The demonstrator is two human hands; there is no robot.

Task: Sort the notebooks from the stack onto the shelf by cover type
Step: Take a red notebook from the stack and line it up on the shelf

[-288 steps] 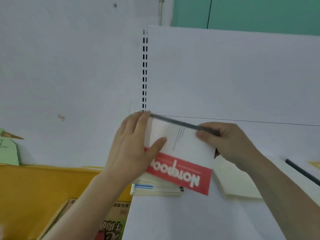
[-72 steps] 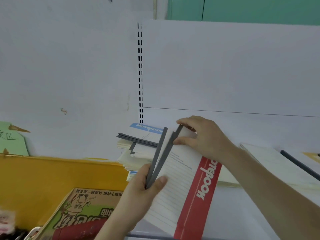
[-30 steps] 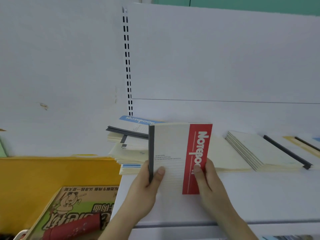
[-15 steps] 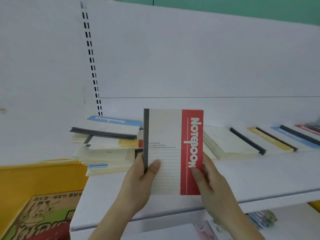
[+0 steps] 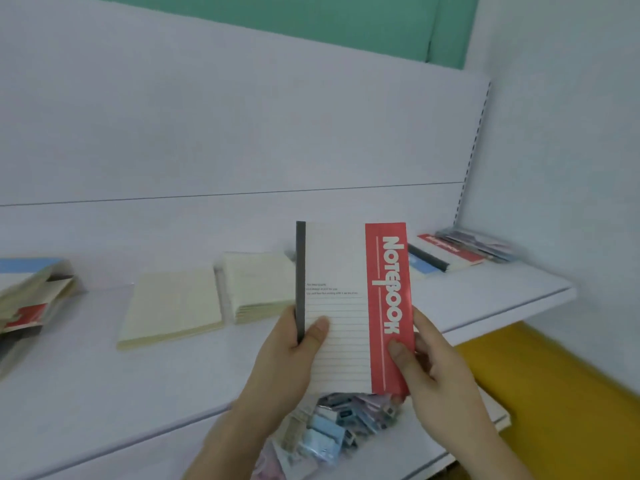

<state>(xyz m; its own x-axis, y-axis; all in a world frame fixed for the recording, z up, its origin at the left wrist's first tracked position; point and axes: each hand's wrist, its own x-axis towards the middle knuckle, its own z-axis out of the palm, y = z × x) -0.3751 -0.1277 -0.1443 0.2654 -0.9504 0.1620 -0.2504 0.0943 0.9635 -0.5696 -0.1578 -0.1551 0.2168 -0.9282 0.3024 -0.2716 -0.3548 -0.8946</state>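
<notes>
Since half a second ago the view has swung right: the mixed stack [image 5: 31,299] that lay just left of the hands now sits far off to their left, and the shelf's right end with its slotted upright [image 5: 471,157] has come into sight. The notebook [image 5: 353,306] stays upright in front of the shelf [image 5: 104,368], held in both hands. The left hand [image 5: 287,355] grips the dark spine edge, thumb flat on the lined cream cover and fingers behind. The right hand [image 5: 433,368] pinches the lower part of the red band printed "NOTEBOOK", thumb on the front.

Beyond the left hand, two cream piles [image 5: 173,306] lie flat on the shelf, side by side and just apart, one partly hidden behind the held notebook. Beyond the right hand, a row of sorted piles runs toward the upright: a blue-covered pile [image 5: 420,268], then a red-covered pile [image 5: 450,252], then a blurred patterned pile [image 5: 481,242]. Below the hands, on a lower shelf [image 5: 391,455], lies a heap of small packets [image 5: 332,434] in blue and pink. To the right of the right hand, under the shelf, a yellow surface [image 5: 554,386] shows.
</notes>
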